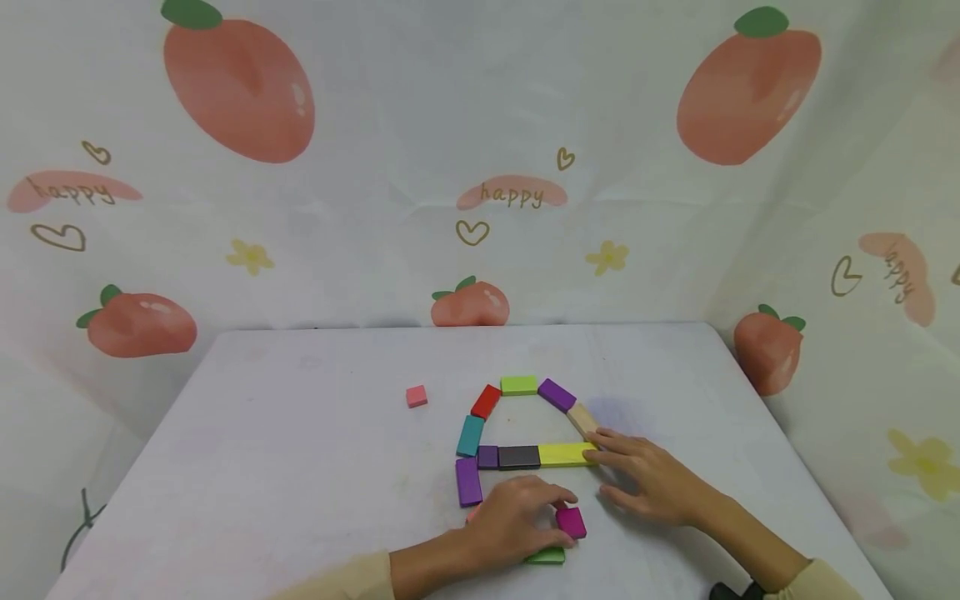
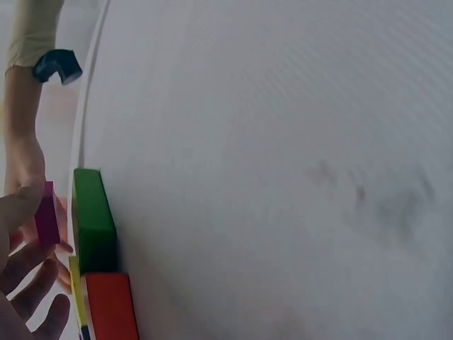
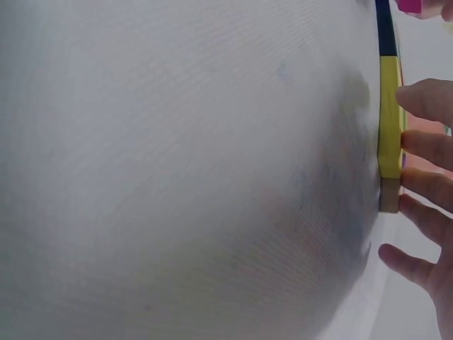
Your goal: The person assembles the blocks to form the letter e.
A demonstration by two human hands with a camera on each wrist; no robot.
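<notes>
A magenta block point(image 1: 572, 522) is pinched between the thumb and fingers of my left hand point(image 1: 510, 521), above the near part of a block outline. Under that hand a green block point(image 1: 547, 556) shows in part, and an orange-red block point(image 2: 112, 304) lies against it in the left wrist view. My right hand point(image 1: 652, 479) spreads its fingers, the tips touching the yellow block point(image 1: 564, 454) and the beige block point(image 1: 583, 422). Left of the yellow block run a black block point(image 1: 519, 457) and a small purple block point(image 1: 487, 457) in a row.
Teal point(image 1: 470, 435), red point(image 1: 486, 402), lime point(image 1: 519, 385) and purple point(image 1: 557, 395) blocks curve round the far side. Another purple block point(image 1: 468, 482) lies nearer on the left. A pink cube point(image 1: 416, 396) sits apart on the white table point(image 1: 300, 458). Patterned cloth point(image 1: 375, 167) hangs behind.
</notes>
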